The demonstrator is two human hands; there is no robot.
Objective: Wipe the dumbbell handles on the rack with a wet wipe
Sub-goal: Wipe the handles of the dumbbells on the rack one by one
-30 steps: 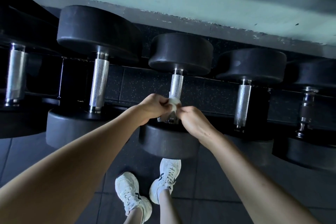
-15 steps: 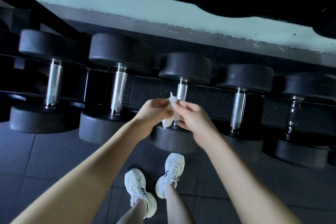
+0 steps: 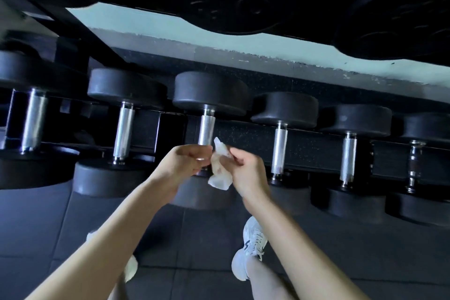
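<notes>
A crumpled white wet wipe (image 3: 220, 169) has come off the knurled silver dumbbell handle (image 3: 206, 129) on the black metal rack (image 3: 311, 162). It now hangs just in front of the handle's lower end, pinched by the right hand (image 3: 246, 173). The left hand (image 3: 185, 163) curls beside it, its hold unclear; that handle seems finished.
</notes>
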